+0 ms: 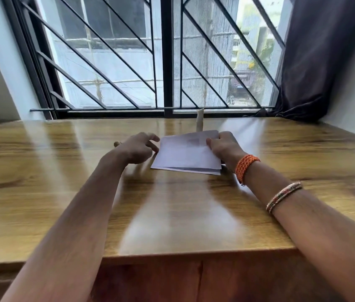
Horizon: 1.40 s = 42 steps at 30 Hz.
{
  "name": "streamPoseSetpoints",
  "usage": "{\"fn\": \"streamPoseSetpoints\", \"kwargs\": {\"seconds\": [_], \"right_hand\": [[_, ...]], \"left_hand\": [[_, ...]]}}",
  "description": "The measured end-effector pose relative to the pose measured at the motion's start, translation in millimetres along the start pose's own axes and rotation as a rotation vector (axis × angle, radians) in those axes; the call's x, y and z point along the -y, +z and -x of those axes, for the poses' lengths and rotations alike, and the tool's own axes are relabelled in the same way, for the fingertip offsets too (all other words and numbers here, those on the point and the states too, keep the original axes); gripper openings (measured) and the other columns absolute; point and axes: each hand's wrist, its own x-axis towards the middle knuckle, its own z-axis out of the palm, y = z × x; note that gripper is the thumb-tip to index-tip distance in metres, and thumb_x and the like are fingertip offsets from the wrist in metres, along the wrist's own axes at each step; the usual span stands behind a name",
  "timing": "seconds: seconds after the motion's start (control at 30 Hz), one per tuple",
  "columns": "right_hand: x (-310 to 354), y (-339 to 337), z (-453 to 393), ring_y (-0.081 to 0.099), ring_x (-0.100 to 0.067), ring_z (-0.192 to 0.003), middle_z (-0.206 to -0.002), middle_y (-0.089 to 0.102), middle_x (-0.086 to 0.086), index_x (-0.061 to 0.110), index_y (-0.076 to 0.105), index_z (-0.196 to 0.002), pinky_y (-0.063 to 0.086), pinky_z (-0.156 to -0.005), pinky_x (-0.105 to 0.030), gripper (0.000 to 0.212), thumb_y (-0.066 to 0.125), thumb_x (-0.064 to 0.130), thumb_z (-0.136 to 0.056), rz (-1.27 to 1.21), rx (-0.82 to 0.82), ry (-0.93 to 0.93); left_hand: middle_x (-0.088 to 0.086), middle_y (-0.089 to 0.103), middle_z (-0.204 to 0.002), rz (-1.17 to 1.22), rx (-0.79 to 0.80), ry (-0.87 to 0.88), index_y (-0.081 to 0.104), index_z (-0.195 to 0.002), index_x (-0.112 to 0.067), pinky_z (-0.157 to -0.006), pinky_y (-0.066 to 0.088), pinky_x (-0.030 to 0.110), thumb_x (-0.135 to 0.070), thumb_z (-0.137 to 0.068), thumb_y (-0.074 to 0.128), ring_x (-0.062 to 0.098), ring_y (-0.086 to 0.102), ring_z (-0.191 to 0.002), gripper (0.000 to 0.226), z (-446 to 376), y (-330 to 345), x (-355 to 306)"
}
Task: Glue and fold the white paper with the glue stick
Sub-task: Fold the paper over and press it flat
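A folded sheet of white paper point(186, 152) lies on a glossy wooden desk point(172, 214) in front of a barred window point(163, 53), with both of a person's hands at its sides. The right hand point(224, 147) is closed on the paper's right edge, fingers curled over the top layer, which lifts slightly at the far side while lower layers show along the near edge. The left hand point(138, 148) sits at the paper's left edge with its fingers loosely spread and bent; its fingertips touch or nearly touch the sheet, and whether this grip has closed on anything cannot be told. Just behind the paper, toward the window, a pale glue stick point(200, 119) stands upright on the desk, apart from both hands. A small rounded tan object point(116, 144) peeks out on the far left side of the left wrist; most of it is hidden by the hand and it cannot be identified. An orange woven band point(245, 166) circles the right wrist, and a thinner beaded bracelet point(283, 196) sits further up the forearm. A dark curtain point(320, 57) hangs at the window's right side, gathered down to the desk's far right corner. Window light streaks the desk surface. Nothing lies between the hands and the paper.
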Motion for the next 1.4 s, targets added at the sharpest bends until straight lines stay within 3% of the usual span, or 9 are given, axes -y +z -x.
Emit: {"fn": "streamPoseSetpoints", "kwargs": {"seconds": [0.23,0.5,0.67,0.77,0.83,1.03,1.2,1.3,1.4], "right_hand": [[0.8,-0.1,1.2,0.064,-0.04,-0.101,-0.111,0.065,-0.026,-0.01,0.058,-0.106,0.051,-0.089,-0.056,0.025,0.052,0.009,-0.092,-0.052,-0.025,0.018],[-1.6,1.7,-1.9,0.065,-0.039,-0.096,-0.105,0.067,-0.023,0.009,0.053,-0.068,0.054,-0.086,-0.056,0.018,0.054,0.011,-0.086,-0.171,-0.015,0.098],[-9.0,2.9,-9.4,0.066,-0.042,-0.097,-0.108,0.066,-0.025,0.004,0.061,-0.086,0.054,-0.083,-0.059,0.014,0.051,0.011,-0.078,-0.204,0.001,0.129],[-3.3,3.0,-8.1,0.056,-0.042,-0.117,-0.124,0.057,-0.026,-0.003,0.055,-0.121,0.052,-0.095,-0.042,0.033,0.05,0.003,-0.089,-0.212,0.006,0.185],[-4.4,2.3,-11.2,0.057,-0.039,-0.116,-0.112,0.059,-0.016,-0.002,0.054,-0.124,0.058,-0.082,-0.03,0.037,0.051,0.003,-0.088,-0.242,-0.019,0.196],[-14.2,4.3,-23.9,0.065,-0.035,-0.1,-0.11,0.065,-0.02,0.0,0.062,-0.099,0.054,-0.084,-0.059,0.032,0.055,0.007,-0.07,-0.256,-0.018,0.15],[-3.3,-6.2,-8.7,0.065,-0.042,-0.099,-0.089,0.059,-0.013,-0.007,0.061,-0.095,0.052,-0.08,-0.063,0.023,0.051,0.006,-0.079,-0.17,-0.003,0.115],[8.4,-19.0,4.1,0.066,-0.034,-0.076,-0.086,0.057,-0.013,0.001,0.058,-0.091,0.059,-0.049,-0.039,0.008,0.051,-0.001,-0.089,-0.187,0.044,0.108],[12.1,-30.3,8.5,0.057,-0.022,-0.062,-0.088,0.052,-0.012,0.003,0.052,-0.102,0.046,-0.032,-0.021,0.011,0.05,-0.002,-0.092,-0.202,0.105,0.137]], "left_hand": [[-0.02,0.063,-0.084,-0.014,-0.018,0.007,0.05,-0.129,-0.02,-0.11,0.025,0.057,-0.017,-0.055,0.037,0.024,0.053,-0.119,0.075,-4.3,0.3,4.0],[-0.021,0.059,-0.088,-0.125,0.01,0.052,0.049,-0.129,-0.027,-0.108,0.028,0.054,-0.023,-0.056,0.058,0.024,0.052,-0.112,0.073,-4.2,-0.2,6.1],[-0.022,0.059,-0.087,-0.156,-0.008,0.05,0.052,-0.125,-0.029,-0.107,0.033,0.051,-0.026,-0.052,0.054,0.023,0.055,-0.111,0.073,-2.0,-0.1,3.3],[-0.027,0.056,-0.085,-0.167,0.001,0.042,0.053,-0.124,-0.031,-0.106,0.033,0.051,-0.027,-0.051,0.054,0.024,0.054,-0.113,0.073,0.3,0.3,2.1],[-0.03,0.054,-0.085,-0.172,0.001,0.037,0.053,-0.124,-0.031,-0.107,0.031,0.05,-0.027,-0.051,0.054,0.024,0.052,-0.116,0.073,2.4,0.2,0.2],[-0.027,0.056,-0.085,-0.176,-0.012,0.038,0.054,-0.098,-0.041,-0.106,0.032,0.05,-0.026,-0.051,0.054,0.023,0.051,-0.115,0.05,5.2,-0.7,-2.8],[-0.015,0.063,-0.079,-0.106,-0.011,0.037,0.057,-0.113,-0.028,-0.107,0.031,0.055,-0.023,-0.068,0.064,0.025,0.057,-0.102,0.045,6.4,-3.1,-9.2],[-0.005,0.067,-0.079,-0.04,-0.014,0.024,0.057,-0.112,-0.021,-0.101,0.039,0.039,-0.017,-0.071,0.061,0.025,0.058,-0.104,0.042,10.5,-4.8,-16.4],[0.0,0.069,-0.077,-0.045,-0.004,0.02,0.057,-0.112,-0.016,-0.075,0.039,0.026,-0.005,-0.086,0.053,0.018,0.054,-0.092,0.028,15.2,-4.6,-21.6]]}}
